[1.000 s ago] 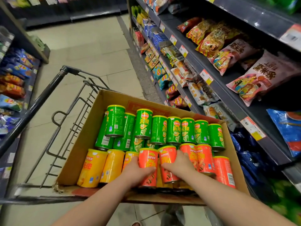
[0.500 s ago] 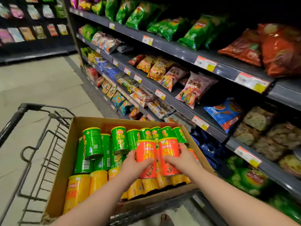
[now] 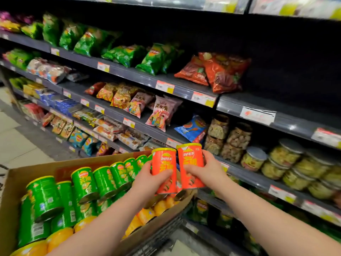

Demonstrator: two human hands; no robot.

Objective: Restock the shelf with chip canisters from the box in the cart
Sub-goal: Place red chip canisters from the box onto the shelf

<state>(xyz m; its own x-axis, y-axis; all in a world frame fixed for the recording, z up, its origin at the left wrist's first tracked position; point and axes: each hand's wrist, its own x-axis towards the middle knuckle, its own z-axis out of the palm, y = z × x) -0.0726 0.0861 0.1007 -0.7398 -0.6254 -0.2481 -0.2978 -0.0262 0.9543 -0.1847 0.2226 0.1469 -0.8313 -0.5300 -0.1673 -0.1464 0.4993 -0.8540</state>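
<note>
The likeliest slip was one of the two orange canisters sliding out of its grip: each hand carried a smooth, round tube by its lower half alone, so a bump against the shelf (image 3: 258, 108) lip or against the other can could tip it loose. The left hand (image 3: 145, 180) held the left orange canister (image 3: 164, 163) with its thumb across the front, and the right hand (image 3: 210, 172) had its fingers (image 3: 205, 156) curled round the right orange canister (image 3: 191, 159). Both cans stood upright and touched or nearly touched side by side, above the far corner of the cardboard box (image 3: 36, 169), level with the lower shelves. A dropped can would probably land among the green canisters (image 3: 84, 183) and yellow canisters (image 3: 59, 237) left in the box, or go over the rim to the floor. The stacked jars (image 3: 287, 157) just beside the hands could be knocked if the reach went wide. The canisters were short tubes in bright orange with a yellow top band and a red-and-yellow logo; the smaller print was too blurred to read.
</note>
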